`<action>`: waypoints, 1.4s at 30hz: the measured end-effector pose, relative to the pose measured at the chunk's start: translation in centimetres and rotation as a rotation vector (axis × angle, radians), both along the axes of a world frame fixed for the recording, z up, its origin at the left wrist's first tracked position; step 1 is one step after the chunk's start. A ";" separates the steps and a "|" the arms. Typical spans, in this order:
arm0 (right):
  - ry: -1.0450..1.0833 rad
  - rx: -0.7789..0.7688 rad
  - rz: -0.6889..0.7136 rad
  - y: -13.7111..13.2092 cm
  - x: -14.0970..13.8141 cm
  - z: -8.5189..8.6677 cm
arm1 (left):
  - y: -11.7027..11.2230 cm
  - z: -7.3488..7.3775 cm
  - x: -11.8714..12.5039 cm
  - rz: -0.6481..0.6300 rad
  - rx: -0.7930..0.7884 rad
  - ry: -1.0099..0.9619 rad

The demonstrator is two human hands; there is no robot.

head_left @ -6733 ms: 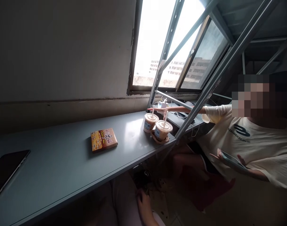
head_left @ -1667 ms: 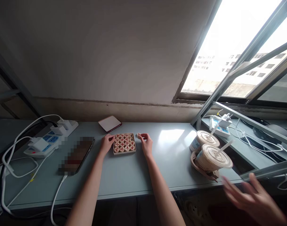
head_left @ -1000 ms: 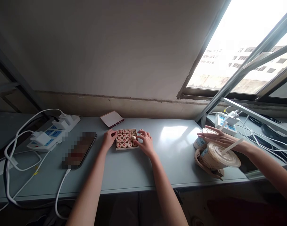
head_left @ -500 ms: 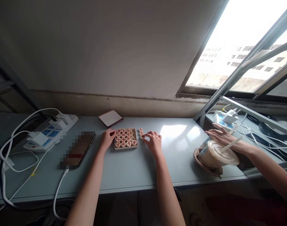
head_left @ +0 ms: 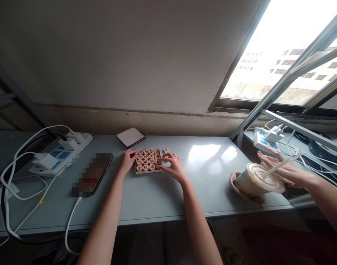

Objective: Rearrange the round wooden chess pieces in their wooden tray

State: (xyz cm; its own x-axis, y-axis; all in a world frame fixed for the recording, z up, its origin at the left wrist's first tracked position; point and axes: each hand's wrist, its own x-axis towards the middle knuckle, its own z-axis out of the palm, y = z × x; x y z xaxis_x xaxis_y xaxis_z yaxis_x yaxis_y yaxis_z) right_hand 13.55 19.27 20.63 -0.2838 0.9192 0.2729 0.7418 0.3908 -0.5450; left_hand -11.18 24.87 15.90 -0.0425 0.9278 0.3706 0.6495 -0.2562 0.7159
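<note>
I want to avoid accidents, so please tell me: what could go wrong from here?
The drink cup stands near the front edge of the desk, with another person's hand close by; a bump might spill it. The white cable hangs from the phone past that edge, so a snag could drag the phone. The right hand, at the box, may knock the loose piece nearby.

There are one box [head_left: 146,172], one lid [head_left: 131,137], one visible loose piece [head_left: 166,150], one phone [head_left: 93,175], two power strips [head_left: 63,155] [head_left: 260,138], the person's two hands [head_left: 126,162] [head_left: 172,167] and one co-worker's hand [head_left: 290,171].
</note>
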 end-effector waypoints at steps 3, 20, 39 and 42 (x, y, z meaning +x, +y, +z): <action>0.003 -0.016 0.017 -0.1 -0.4 0.2 | 0.0 0.0 0.0 -0.002 0.005 0.003; 0.027 -0.124 -0.088 -0.2 2.5 0.4 | 0.2 0.0 -0.6 0.016 0.035 0.050; -0.270 0.167 0.022 4.3 -6.0 0.3 | -0.3 0.6 -2.1 0.035 0.011 0.126; -0.241 0.199 0.020 4.7 -6.8 0.0 | -0.7 0.9 -2.7 0.051 -0.020 0.088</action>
State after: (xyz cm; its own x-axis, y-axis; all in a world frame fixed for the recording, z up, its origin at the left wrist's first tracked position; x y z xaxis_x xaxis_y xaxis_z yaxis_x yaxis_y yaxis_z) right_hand 6.71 24.00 20.63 -0.3800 0.8480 0.3696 0.8311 0.4883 -0.2659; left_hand -13.92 24.18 16.84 -0.0584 0.9326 0.3561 0.7220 -0.2068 0.6602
